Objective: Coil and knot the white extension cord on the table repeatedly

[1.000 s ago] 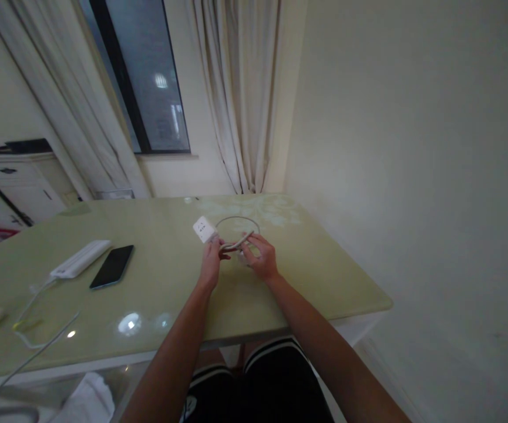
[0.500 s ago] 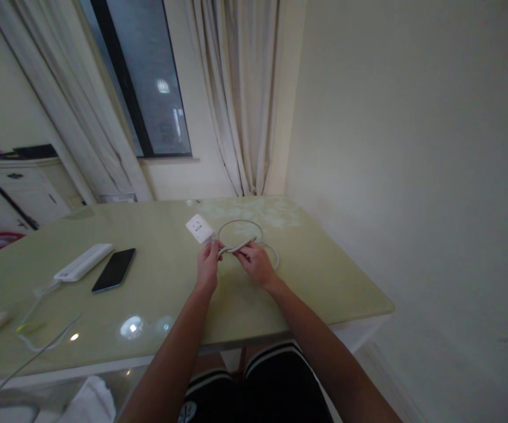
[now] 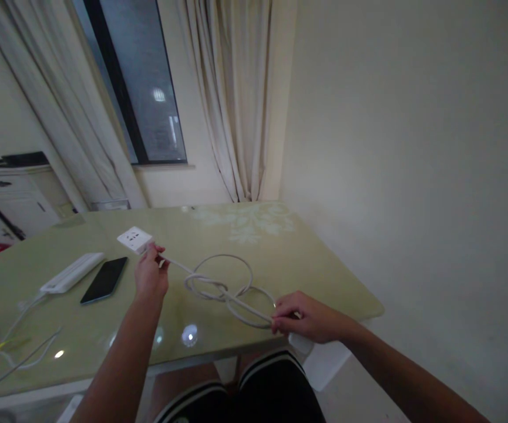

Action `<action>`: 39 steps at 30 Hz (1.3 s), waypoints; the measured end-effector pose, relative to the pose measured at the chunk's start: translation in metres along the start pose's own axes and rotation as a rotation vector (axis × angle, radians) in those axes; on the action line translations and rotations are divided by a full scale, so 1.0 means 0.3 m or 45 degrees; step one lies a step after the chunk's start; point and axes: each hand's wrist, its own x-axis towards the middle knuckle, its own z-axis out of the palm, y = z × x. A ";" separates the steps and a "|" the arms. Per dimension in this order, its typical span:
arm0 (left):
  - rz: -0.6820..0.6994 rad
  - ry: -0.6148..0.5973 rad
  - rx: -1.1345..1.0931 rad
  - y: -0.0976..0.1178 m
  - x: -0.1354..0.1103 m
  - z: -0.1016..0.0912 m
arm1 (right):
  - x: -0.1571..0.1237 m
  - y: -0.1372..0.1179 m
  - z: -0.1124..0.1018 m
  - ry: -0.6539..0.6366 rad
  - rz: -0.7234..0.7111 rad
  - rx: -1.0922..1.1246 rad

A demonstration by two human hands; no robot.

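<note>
A white power strip with socket holes lies at the left end of a pale cord. My left hand is closed on the cord where it meets the strip. Over the near right part of the table, my right hand pinches the cord's other stretch. Between my hands the cord runs in loose, crossing loops with a knot-like tangle in the middle. Just below my right hand hangs a white piece, partly hidden, perhaps the plug.
A black phone and a long white power strip lie to the left on the pale green table. Thin cables trail at the front left. A wall borders the right side, with curtains behind.
My hands have moved apart: the left to the left with the power strip, the right toward the near right. The bunched cord between them has spread into wider loops.
</note>
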 end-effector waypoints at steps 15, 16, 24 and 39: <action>0.298 -0.469 0.125 0.131 -0.009 0.134 | 0.038 -0.008 -0.298 0.581 -0.049 -1.169; 0.427 -0.522 0.112 0.153 -0.016 0.159 | 0.060 -0.010 -0.332 0.713 -0.064 -1.287; 0.599 -0.731 0.328 0.029 -0.100 0.190 | 0.317 0.138 -0.354 1.185 0.267 -1.232; 0.735 -0.752 1.229 -0.345 -0.129 0.117 | 0.483 0.350 0.020 0.782 0.147 -0.525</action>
